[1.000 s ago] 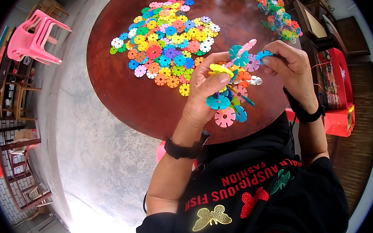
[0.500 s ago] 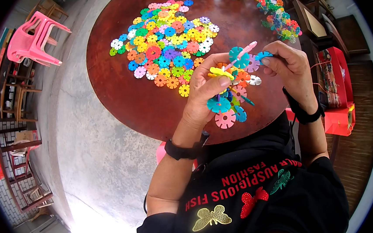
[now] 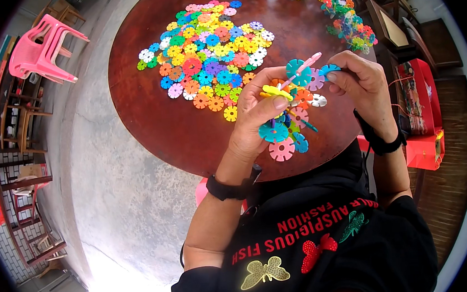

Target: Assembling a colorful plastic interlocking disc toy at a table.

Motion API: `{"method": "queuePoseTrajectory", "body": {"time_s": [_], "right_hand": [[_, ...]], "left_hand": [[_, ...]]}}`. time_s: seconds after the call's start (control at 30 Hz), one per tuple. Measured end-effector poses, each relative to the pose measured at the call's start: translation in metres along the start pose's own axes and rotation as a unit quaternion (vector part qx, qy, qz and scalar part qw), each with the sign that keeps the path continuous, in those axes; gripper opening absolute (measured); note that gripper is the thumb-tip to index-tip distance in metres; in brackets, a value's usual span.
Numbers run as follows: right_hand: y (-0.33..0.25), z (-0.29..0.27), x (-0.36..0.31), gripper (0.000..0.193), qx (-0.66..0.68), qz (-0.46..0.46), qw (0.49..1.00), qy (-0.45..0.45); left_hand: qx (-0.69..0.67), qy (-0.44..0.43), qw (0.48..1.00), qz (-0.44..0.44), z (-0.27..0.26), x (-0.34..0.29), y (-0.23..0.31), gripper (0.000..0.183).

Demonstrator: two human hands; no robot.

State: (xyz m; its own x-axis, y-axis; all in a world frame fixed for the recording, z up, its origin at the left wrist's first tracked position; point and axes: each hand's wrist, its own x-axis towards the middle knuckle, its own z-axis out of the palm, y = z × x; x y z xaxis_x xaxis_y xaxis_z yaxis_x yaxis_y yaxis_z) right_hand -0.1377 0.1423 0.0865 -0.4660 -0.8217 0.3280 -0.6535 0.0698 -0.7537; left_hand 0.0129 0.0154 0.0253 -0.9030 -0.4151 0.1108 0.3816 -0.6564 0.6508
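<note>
Above a round brown table's bare edge (image 3: 190, 156), my left hand (image 3: 254, 111) clasps joined multicoloured plastic discs (image 3: 299, 116); my right hand (image 3: 364, 83) pinches a blue disc (image 3: 329, 71).

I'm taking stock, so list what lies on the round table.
A heap of loose notched discs, plus linked disc clusters farther away. Whatever lies beneath the heap or behind the handheld disc assembly is hidden.

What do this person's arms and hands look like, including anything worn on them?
The left hand and right hand are ungloved. A black left wristband and black right wristband circle the wrists. Short black sleeves leave the forearms bare.
</note>
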Motion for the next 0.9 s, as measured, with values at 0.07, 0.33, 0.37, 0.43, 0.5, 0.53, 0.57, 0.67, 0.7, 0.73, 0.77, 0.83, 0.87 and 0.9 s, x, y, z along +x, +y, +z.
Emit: {"method": "queuePoseTrajectory", "body": {"time_s": [0.07,0.33,0.37,0.43,0.5,0.53,0.57,0.67,0.7,0.73,0.77,0.83,0.87,0.9], "right_hand": [[0.0,0.0,0.0,0.005,-0.002,0.001,1.0,0.001],[0.0,0.001,0.001,0.004,0.0,-0.009,1.0,-0.001],[0.0,0.001,0.001,0.004,0.0,-0.008,1.0,0.0],[0.001,0.001,0.001,0.004,-0.002,-0.009,1.0,-0.002],[0.0,0.001,0.001,0.005,-0.002,-0.006,1.0,-0.003],[-0.001,0.0,0.001,0.005,-0.003,-0.003,1.0,-0.005],[-0.003,-0.001,0.001,0.005,-0.001,-0.003,1.0,-0.003],[-0.008,-0.003,-0.001,0.006,-0.018,0.0,1.0,-0.014],[-0.011,-0.002,-0.001,0.007,-0.002,-0.001,1.0,-0.01],[-0.013,-0.001,-0.002,0.008,0.013,0.0,1.0,-0.006],[-0.015,-0.002,-0.001,0.008,0.019,-0.001,1.0,0.0],[-0.019,-0.001,-0.002,0.014,0.032,-0.004,0.999,0.003],[-0.016,-0.001,-0.002,0.014,0.037,-0.002,0.999,0.006],[-0.011,-0.002,-0.001,0.016,0.014,-0.034,0.999,0.005]], "left_hand": [[-0.004,-0.001,1.0,0.0,0.0,0.0,0.001,0.051],[-0.001,0.0,1.0,0.008,-0.001,0.001,-0.001,0.051],[-0.005,0.001,1.0,0.006,-0.001,0.001,-0.001,0.051],[-0.008,0.002,1.0,0.005,-0.001,0.0,-0.001,0.052],[-0.005,-0.007,1.0,0.007,-0.003,0.001,-0.001,0.051],[-0.003,-0.007,1.0,0.007,-0.004,0.001,-0.001,0.051],[-0.023,-0.004,1.0,-0.001,-0.004,0.0,-0.001,0.052],[-0.035,-0.006,0.999,-0.022,-0.01,0.002,-0.003,0.062],[-0.032,-0.008,0.999,-0.034,-0.012,0.003,-0.003,0.071],[-0.024,-0.009,0.999,-0.036,-0.012,0.003,-0.003,0.071],[-0.037,-0.008,0.999,-0.037,-0.011,0.004,-0.003,0.073],[-0.07,0.011,0.996,-0.047,-0.014,0.004,-0.008,0.079],[-0.065,0.012,0.997,-0.05,-0.014,0.003,-0.007,0.079],[-0.094,0.004,0.993,-0.077,-0.014,0.004,-0.006,0.08]]}}
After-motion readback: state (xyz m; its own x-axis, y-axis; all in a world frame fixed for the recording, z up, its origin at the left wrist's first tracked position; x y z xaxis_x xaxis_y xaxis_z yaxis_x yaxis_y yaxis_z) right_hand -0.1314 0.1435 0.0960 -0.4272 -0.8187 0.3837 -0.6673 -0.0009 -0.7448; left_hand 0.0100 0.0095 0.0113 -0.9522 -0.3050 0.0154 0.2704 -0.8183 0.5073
